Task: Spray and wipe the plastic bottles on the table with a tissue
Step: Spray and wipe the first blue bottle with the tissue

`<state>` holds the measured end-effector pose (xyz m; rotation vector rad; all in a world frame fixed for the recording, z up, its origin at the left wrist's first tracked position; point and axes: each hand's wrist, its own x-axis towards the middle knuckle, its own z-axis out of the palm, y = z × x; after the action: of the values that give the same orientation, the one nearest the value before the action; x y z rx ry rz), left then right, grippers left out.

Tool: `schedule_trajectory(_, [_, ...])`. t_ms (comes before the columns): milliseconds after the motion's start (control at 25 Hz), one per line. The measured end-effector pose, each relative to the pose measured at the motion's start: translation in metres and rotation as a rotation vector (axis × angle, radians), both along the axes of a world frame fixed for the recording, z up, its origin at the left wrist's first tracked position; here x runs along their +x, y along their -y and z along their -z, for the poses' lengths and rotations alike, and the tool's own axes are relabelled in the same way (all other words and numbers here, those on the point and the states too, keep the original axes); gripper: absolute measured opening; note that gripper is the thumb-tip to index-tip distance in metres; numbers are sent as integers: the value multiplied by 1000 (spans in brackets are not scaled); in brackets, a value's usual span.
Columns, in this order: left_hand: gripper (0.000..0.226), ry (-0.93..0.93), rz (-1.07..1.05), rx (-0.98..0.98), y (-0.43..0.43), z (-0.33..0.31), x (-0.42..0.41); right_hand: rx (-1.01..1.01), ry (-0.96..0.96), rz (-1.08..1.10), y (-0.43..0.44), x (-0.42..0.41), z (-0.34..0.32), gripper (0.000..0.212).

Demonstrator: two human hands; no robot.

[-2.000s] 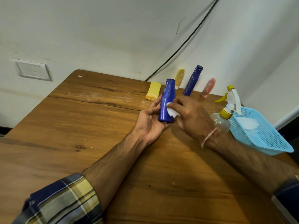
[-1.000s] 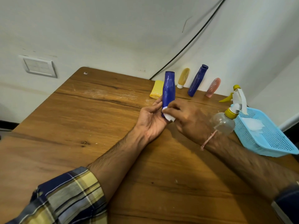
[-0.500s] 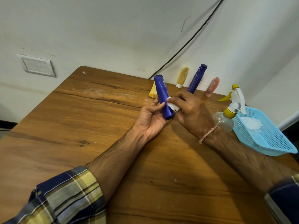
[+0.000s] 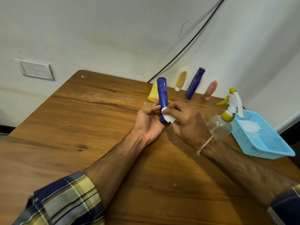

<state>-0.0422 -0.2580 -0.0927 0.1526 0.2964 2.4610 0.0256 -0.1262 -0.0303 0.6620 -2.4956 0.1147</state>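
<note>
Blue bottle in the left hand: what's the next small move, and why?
Probably slide the tissue up the blue bottle toward its top. The right hand pinches the tissue against the bottle's lower end, where the left hand grips it; the upper body is bare of tissue.

On the table (image 4: 81,127), a lying bottle (image 4: 152,95) sits just behind the held bottle (image 4: 162,95), a tissue (image 4: 168,117) touches its lower right, three standing bottles (image 4: 194,85) stand farther behind to its right, and a spray bottle (image 4: 220,127), then a basket (image 4: 267,153), sit right of it.
</note>
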Motion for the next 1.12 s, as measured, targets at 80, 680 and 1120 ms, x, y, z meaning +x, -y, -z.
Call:
schedule_trajectory(80, [55,9,-9,-15,1,0,1,92,26,-37,0,13,6,30])
schedule_trajectory(680, [38,-124,-13,-194,-3,-6,10,-24,-146,107,5,-41,-38,29])
schedule_trajectory(1120, [44,-130,-62,-284,-5,-2,10,3,-145,159,1,-48,-43,35])
